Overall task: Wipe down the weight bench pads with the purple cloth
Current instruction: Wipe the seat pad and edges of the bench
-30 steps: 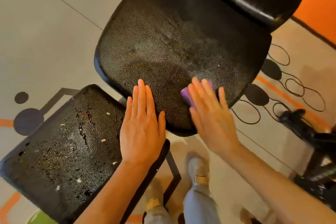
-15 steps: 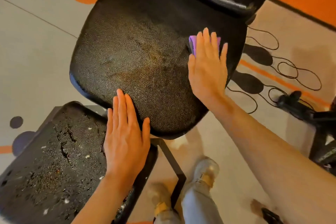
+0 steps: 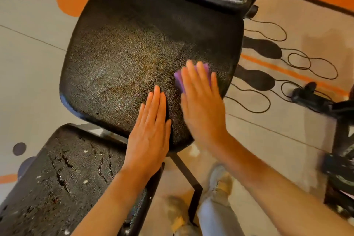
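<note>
The right hand (image 3: 201,99), blurred, lies flat with fingers straight and together, pressing the purple cloth (image 3: 179,79) onto the large black pad (image 3: 134,53) at centre frame; the cloth peeks out beneath the fingertips, right of centre. The left hand (image 3: 149,136) rests flat just beside it, fingers extended, holding nothing, on the pad's lower edge. A cracked, speckled pad (image 3: 63,178) fills the lower left.

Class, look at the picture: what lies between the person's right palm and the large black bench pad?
The purple cloth, pressed flat under the right hand against the large pad; the head view shows its edges past the fingers.
</note>
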